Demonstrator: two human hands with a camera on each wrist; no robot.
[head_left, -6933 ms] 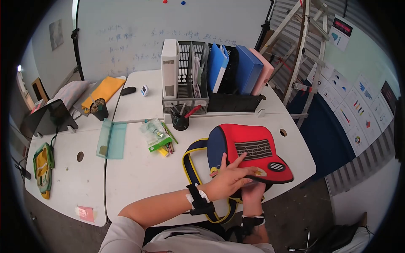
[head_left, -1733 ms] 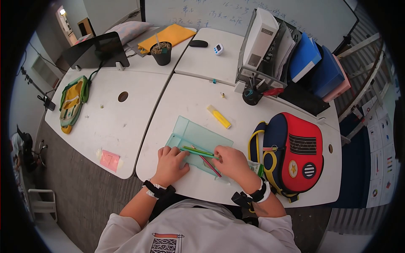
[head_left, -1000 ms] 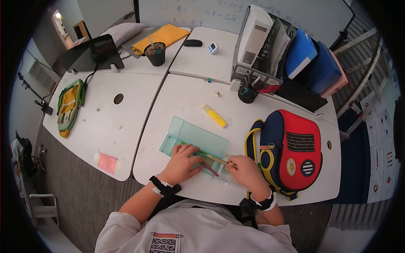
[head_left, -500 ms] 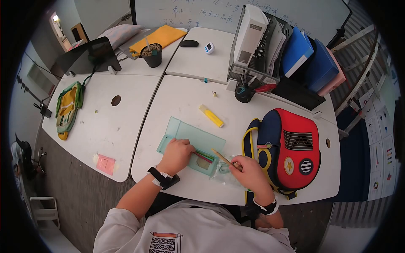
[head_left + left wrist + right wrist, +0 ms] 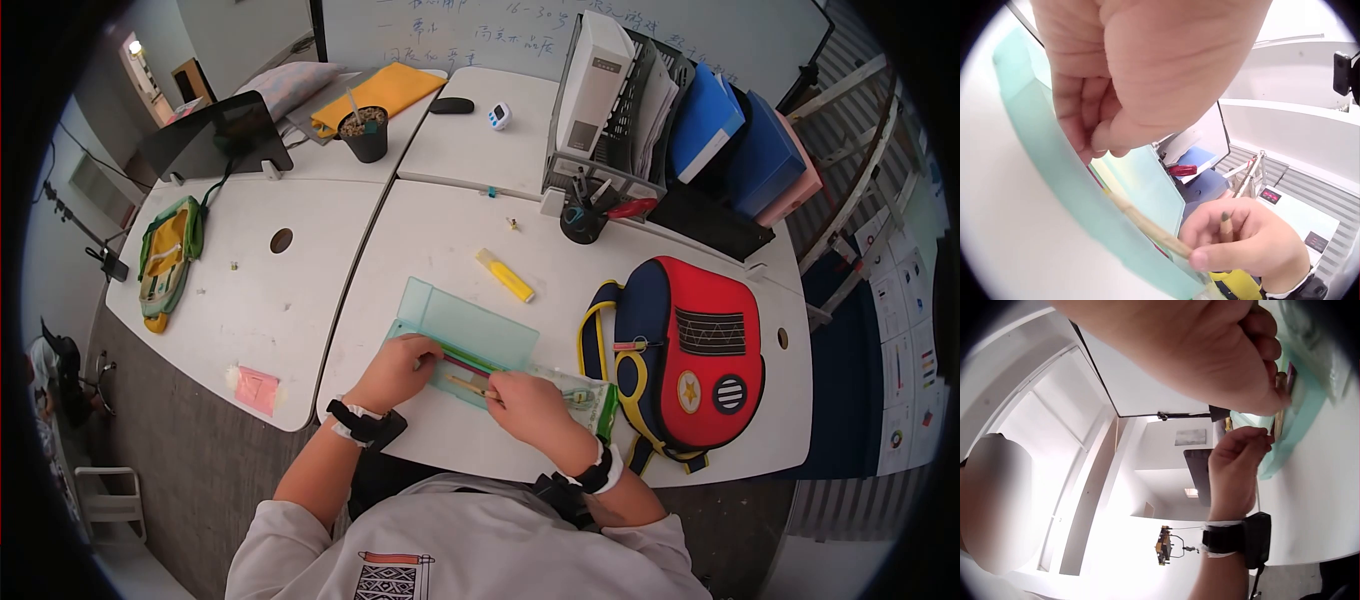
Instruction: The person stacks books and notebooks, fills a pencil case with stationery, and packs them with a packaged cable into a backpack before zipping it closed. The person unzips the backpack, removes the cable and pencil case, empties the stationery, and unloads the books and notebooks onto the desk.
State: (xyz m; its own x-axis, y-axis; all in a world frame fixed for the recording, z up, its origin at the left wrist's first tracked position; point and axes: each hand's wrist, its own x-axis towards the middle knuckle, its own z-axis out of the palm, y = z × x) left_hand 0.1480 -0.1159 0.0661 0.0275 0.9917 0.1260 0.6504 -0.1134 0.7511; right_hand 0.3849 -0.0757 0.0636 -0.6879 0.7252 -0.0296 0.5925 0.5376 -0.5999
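Observation:
A translucent teal pencil case (image 5: 470,325) lies with its lid folded back on the white table, green and red pencils (image 5: 465,362) inside. My left hand (image 5: 398,372) is at its left end, fingertips pinched at the end of a red pencil (image 5: 1096,177). Over the case's near side my right hand (image 5: 535,405) grips a bare-wood pencil (image 5: 1147,226), which slants down into the case. Another pencil's dark sharpened tip (image 5: 1225,217) pokes up between the right fingers. Beside the right hand lies a clear plastic packet with a green edge (image 5: 607,410).
A red and navy backpack (image 5: 690,350) stands at the right. Behind the case lies a yellow tube-shaped item (image 5: 505,275). Farther back are a black pen holder (image 5: 582,222) and a file rack (image 5: 605,165). A green and yellow bag (image 5: 170,262) lies on the left table.
The backpack now stands upright, and the pencil case sits before the person. In the last half second, the right hand has moved left with its pencil over the case; the left hand has shifted slightly left.

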